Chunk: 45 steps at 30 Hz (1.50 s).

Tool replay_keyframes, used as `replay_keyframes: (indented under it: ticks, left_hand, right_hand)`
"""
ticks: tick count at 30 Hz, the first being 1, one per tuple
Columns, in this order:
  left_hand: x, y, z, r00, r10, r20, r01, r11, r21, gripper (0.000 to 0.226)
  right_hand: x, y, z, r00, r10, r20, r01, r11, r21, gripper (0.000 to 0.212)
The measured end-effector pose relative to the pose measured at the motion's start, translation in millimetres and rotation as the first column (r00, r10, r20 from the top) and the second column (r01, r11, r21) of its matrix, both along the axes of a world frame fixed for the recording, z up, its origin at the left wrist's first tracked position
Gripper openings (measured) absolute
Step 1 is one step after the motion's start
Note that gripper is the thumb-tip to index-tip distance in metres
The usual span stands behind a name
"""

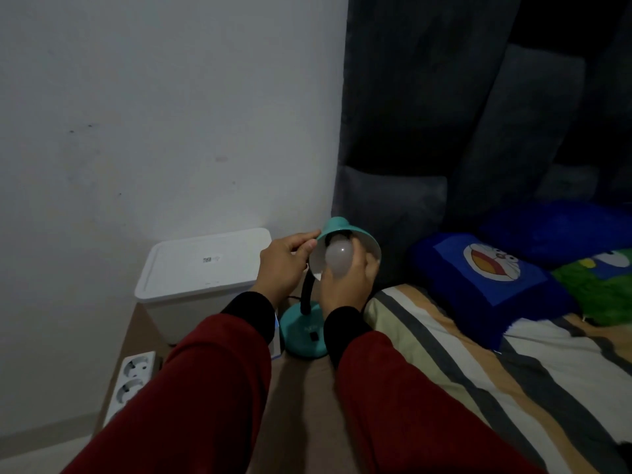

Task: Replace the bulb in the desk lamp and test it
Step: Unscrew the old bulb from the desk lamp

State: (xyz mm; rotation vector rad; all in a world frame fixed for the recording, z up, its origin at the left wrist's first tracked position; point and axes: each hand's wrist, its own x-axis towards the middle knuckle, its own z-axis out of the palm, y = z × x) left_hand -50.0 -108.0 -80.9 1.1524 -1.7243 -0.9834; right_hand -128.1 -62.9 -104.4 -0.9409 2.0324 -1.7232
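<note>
The bulb [338, 258] sits inside the teal shade [355, 239] of the desk lamp [304, 336], just right of picture centre, unlit. The right hand [347, 285] cups it from six o'clock, fingers [371, 265] wrapped around the glass and clamped on it. The left hand [284, 265], at nine o'clock from the bulb, pinches the shade's rim, fingers closed on the edge to steady it.

The bulb looks light, smooth and fragile; it probably wants a loose wrap around its widest part and a gentle twist, never a squeeze. The shade rides a bendy black neck [306, 289], so it will likely swing unless held at the rim as now.

Count: one lamp, one bulb, two hands. One white lidded bin [201, 278] stands at nine o'clock from the lamp, one power strip [131, 381] lies at seven o'clock, and one blue cartoon pillow [492, 271] rests on the striped bed [513, 388] at three o'clock.
</note>
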Motion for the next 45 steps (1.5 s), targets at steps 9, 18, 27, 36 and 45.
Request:
replay_keyframes:
  ticks: [9, 18, 27, 36, 45]
  left_hand:
    - [-2, -1, -1, 1.000, -0.004, 0.005, 0.004, 1.000, 0.000, 0.029]
    - [0, 0, 1, 1.000, 0.004, 0.022, -0.004, 1.000, -0.005, 0.029]
    - [0, 2, 3, 0.999, -0.003, 0.038, 0.003, 1.000, -0.001, 0.030]
    - [-1, 6, 5, 0.998, 0.017, 0.058, -0.016, 1.000, -0.018, 0.029]
    - [-1, 6, 5, 0.997, 0.010, 0.072, -0.009, 1.000, -0.013, 0.029]
  right_hand:
    - [-3, 1, 2, 0.999, 0.009, 0.050, -0.008, 1.000, -0.003, 0.076]
    - [-3, 2, 3, 0.999, -0.011, 0.044, 0.010, 0.999, 0.033, 0.077]
    - [-5, 3, 6, 1.000, 0.015, -0.019, -0.015, 0.999, 0.048, 0.070]
    - [-4, 8, 5, 0.993, 0.029, -0.111, -0.021, 0.997, 0.079, 0.065]
    - [-9, 10, 4, 0.990, 0.071, -0.125, -0.062, 0.996, 0.071, 0.061]
